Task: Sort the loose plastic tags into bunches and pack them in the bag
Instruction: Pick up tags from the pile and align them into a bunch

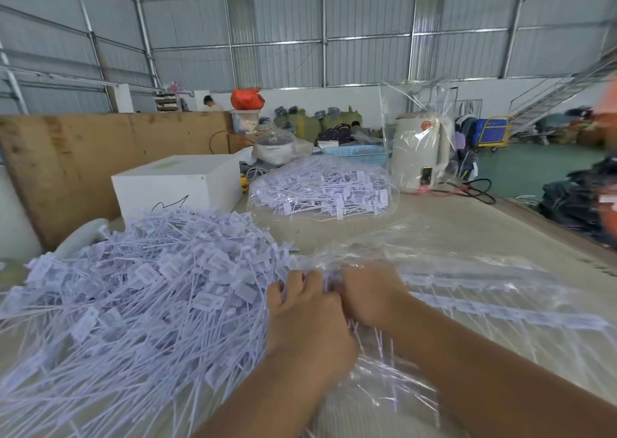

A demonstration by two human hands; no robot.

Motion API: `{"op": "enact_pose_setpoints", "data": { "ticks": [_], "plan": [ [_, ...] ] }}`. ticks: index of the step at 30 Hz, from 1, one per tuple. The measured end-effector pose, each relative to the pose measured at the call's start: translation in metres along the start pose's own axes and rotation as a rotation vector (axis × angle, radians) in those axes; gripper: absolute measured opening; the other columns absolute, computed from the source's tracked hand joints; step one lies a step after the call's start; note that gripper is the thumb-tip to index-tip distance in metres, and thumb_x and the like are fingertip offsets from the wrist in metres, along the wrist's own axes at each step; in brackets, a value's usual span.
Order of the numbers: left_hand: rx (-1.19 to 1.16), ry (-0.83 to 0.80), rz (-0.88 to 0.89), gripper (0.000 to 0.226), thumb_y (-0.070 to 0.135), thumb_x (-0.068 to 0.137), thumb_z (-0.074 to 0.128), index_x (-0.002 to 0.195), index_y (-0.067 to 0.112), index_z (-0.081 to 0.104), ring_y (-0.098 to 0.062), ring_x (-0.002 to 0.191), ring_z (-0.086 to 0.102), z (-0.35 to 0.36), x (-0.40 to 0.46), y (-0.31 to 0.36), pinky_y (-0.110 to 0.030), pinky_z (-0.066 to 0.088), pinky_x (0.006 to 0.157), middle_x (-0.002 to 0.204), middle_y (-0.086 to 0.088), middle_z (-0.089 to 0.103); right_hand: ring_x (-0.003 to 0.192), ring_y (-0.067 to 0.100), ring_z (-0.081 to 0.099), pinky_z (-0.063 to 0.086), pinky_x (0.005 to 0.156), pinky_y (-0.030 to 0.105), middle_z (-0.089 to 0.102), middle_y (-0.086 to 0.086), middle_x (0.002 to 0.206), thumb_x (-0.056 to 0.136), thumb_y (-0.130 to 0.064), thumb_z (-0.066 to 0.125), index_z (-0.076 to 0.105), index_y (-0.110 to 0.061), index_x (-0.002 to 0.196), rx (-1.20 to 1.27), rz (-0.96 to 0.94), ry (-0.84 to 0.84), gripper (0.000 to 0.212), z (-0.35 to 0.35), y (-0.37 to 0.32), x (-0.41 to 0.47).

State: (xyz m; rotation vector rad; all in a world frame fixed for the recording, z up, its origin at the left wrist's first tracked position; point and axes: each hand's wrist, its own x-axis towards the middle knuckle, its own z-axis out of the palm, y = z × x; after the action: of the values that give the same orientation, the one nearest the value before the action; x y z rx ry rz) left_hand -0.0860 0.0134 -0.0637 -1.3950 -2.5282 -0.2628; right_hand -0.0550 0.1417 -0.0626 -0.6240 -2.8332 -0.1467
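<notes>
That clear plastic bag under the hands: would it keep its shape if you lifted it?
Probably not. The clear plastic bag lies crumpled and wrinkled on the table, so it looks thin and floppy. Its glossy film may be slippery. Both the left hand and right hand are bunching it, which suggests it needs gathering.

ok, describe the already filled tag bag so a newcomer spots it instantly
Start at the white box at the table's back. Right of it lies a clear bag of tags, in front of the blue basket. Unlike the loose pile, its tags are wrapped in plastic.
</notes>
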Motion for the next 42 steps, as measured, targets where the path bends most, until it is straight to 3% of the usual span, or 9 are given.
{"op": "enact_pose_setpoints", "data": {
  "ticks": [10,13,18,24,27,31,33,37,42],
  "plan": [
    [0.039,0.029,-0.1,0.051,0.039,0.089,0.037,0.136,0.02,0.04,-0.024,0.131,0.02,0.0,0.007,-0.003,-0.047,0.015,0.107,0.14,0.001,0.031,0.084,0.031,0.06,0.044,0.072,0.035,0.065,0.007,0.093,0.08,-0.002,0.056,0.063,-0.011,0.102,0.06,-0.214,0.249,0.024,-0.024,0.015,-0.039],
    [0.078,-0.019,-0.114,0.054,0.043,0.09,0.034,0.136,0.018,0.043,-0.026,0.133,0.019,-0.002,0.008,-0.003,-0.049,0.015,0.107,0.147,-0.002,0.026,0.065,0.03,0.059,0.049,0.064,0.035,0.064,0.011,0.078,0.073,0.005,0.066,0.067,-0.002,0.094,0.044,-0.223,0.54,0.022,-0.037,0.024,-0.058],
    [0.043,0.061,-0.066,0.044,0.043,0.09,0.036,0.125,0.025,0.056,-0.024,0.131,0.023,-0.008,0.005,0.001,-0.046,0.015,0.103,0.144,0.001,0.034,0.066,0.03,0.05,0.043,0.061,0.041,0.06,0.016,0.076,0.086,0.001,0.052,0.067,0.007,0.099,0.001,-0.202,0.991,0.02,-0.067,0.029,-0.082],
    [0.109,0.072,0.018,0.021,0.03,0.085,0.054,0.105,0.025,0.056,-0.021,0.113,0.036,-0.015,0.001,0.003,-0.041,0.021,0.091,0.106,0.007,0.044,0.078,0.02,0.035,0.024,0.073,0.026,0.039,0.001,0.083,0.092,-0.001,0.049,0.062,0.006,0.104,0.124,0.004,1.295,0.019,-0.123,0.041,-0.106],
    [0.022,0.082,0.07,0.031,0.019,0.087,0.057,0.115,0.031,0.063,-0.016,0.111,0.045,-0.011,0.003,0.005,-0.034,0.02,0.091,0.113,0.01,0.058,0.075,0.018,0.042,0.028,0.067,0.027,0.047,0.002,0.078,0.098,-0.014,0.047,0.065,-0.002,0.107,0.241,-0.006,1.124,0.023,-0.13,0.046,-0.104],
    [-0.843,0.229,-0.032,0.025,0.017,0.092,0.05,0.082,0.028,0.07,-0.001,0.061,0.058,-0.018,0.005,0.005,-0.025,0.043,0.068,0.071,0.012,0.067,0.065,0.015,0.053,0.048,0.061,0.035,0.061,0.0,0.077,0.099,-0.043,0.041,0.066,-0.02,0.119,0.287,-0.15,0.482,0.039,-0.104,0.034,-0.098],
    [-1.208,0.232,-0.063,0.032,0.028,0.094,0.045,0.073,0.026,0.069,0.001,0.055,0.057,-0.023,0.005,0.007,-0.017,0.043,0.057,0.065,0.009,0.067,0.071,0.012,0.053,0.048,0.066,0.037,0.057,-0.005,0.078,0.095,-0.047,0.038,0.063,-0.03,0.116,0.229,-0.209,0.242,0.036,-0.09,0.028,-0.092],
    [-1.505,0.007,-0.063,0.063,0.067,0.088,0.038,0.067,0.013,0.062,-0.015,0.052,0.05,-0.031,0.008,0.01,-0.023,0.035,0.055,0.056,-0.005,0.058,0.077,0.014,0.051,0.046,0.068,0.039,0.053,-0.005,0.078,0.097,-0.037,0.046,0.063,-0.032,0.111,0.261,-0.29,0.302,0.023,-0.079,0.02,-0.086],
    [-1.608,-0.132,0.077,0.056,0.059,0.082,0.041,0.083,0.008,0.065,-0.017,0.053,0.052,-0.038,0.003,0.006,-0.031,0.033,0.056,0.068,-0.013,0.057,0.085,0.017,0.05,0.046,0.07,0.039,0.055,-0.005,0.084,0.097,-0.036,0.047,0.05,-0.034,0.136,0.219,-0.259,0.313,0.039,-0.078,0.018,-0.089]
  ]
}}
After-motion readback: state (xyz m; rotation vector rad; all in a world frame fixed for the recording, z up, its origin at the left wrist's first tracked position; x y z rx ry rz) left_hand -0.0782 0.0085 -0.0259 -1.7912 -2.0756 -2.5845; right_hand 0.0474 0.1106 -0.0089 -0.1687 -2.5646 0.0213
